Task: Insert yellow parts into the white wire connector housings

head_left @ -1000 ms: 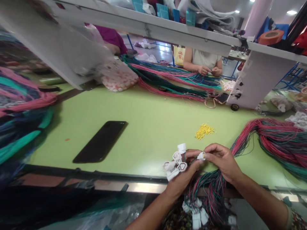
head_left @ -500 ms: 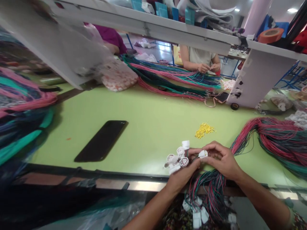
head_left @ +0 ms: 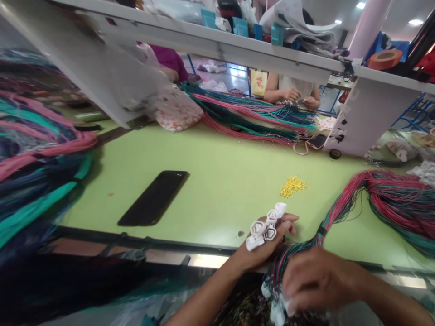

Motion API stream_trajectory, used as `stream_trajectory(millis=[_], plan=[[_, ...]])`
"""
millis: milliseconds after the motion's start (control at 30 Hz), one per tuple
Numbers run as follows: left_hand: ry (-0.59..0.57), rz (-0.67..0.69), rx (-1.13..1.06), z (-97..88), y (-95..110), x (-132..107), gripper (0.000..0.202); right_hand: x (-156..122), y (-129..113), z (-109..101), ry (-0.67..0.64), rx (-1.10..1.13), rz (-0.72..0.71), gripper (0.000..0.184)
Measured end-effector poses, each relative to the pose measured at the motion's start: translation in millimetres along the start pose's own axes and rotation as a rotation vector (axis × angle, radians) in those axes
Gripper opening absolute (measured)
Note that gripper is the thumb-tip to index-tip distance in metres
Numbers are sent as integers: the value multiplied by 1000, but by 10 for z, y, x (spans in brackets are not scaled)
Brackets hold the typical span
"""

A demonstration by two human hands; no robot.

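Several white plastic wire connectors (head_left: 258,227) lie across the back of my left hand (head_left: 272,240), above the table's front edge. Its fingers are curled, holding the connectors' wires against the hand. My right hand (head_left: 316,278), smeared by motion, is low in front of the table edge with fingers bent. A white connector (head_left: 289,307) shows at its fingertips, but whether it is gripped is unclear. More white connectors (head_left: 277,312) hang below on thin wires. These wires belong to a bundle of red, green and dark wires (head_left: 335,210), bound with black tape, that runs over the table.
A black phone (head_left: 154,198) lies on the green table (head_left: 217,181). A pile of small yellow pieces (head_left: 292,185) sits beyond my hands. Wire bundles (head_left: 41,149) lie at left. A shelf (head_left: 204,38) spans the back; another person's hands (head_left: 299,97) work behind it.
My right hand has left the connector it pinched beside my left hand and swung down toward the hanging connectors. That connector no longer shows between my hands. The view has shifted slightly.
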State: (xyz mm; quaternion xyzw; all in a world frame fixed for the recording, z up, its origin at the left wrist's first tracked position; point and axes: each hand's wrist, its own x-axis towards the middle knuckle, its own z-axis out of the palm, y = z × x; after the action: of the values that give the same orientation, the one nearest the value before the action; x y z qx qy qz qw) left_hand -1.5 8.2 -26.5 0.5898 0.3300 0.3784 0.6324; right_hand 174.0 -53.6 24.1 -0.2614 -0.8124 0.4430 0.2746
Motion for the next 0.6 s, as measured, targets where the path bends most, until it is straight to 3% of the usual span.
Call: stream_trajectory(millis=[67,100,167,267,333,500,600], plan=[[-37,58,106,26,52,-25,23,50,22,-117,343,-8,155,9],[-56,94,136,41,78,-34,20,80,39,-172,495,-18,207,16],[-86,153,163,70,121,-47,16,140,86,-257,630,9,259,29],[-52,158,137,102,170,-64,15,196,163,-317,582,109,259,19],[1,84,41,107,201,-77,11,188,206,-323,565,107,218,15],[-37,-137,-246,87,231,-119,28,48,275,-250,511,-33,39,24],[-36,-222,-295,71,194,-139,32,-26,309,-241,475,-60,54,25]])
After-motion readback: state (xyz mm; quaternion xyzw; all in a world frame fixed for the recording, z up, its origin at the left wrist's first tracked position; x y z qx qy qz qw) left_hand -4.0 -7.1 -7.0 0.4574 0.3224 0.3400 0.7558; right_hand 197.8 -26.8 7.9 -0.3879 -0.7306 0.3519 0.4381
